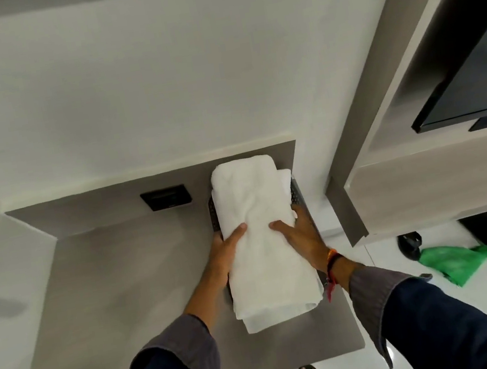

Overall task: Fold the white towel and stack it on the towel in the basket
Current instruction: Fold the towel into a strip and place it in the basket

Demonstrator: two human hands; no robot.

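A folded white towel [261,239] lies lengthwise over a dark perforated basket [297,196], whose rim shows at both sides. Another white towel [284,177] peeks out beneath it at the far right. My left hand [226,251] grips the towel's left side, thumb on top and fingers underneath. My right hand [302,232] holds the right side the same way, thumb on top. The towel's near end [277,317] overhangs the basket toward me.
The basket sits on a grey desk [126,300] against a white wall, with a black socket panel [166,197] behind it. A television [475,74] and cabinet stand at the right. A green bag [461,260] and dark bags lie on the floor.
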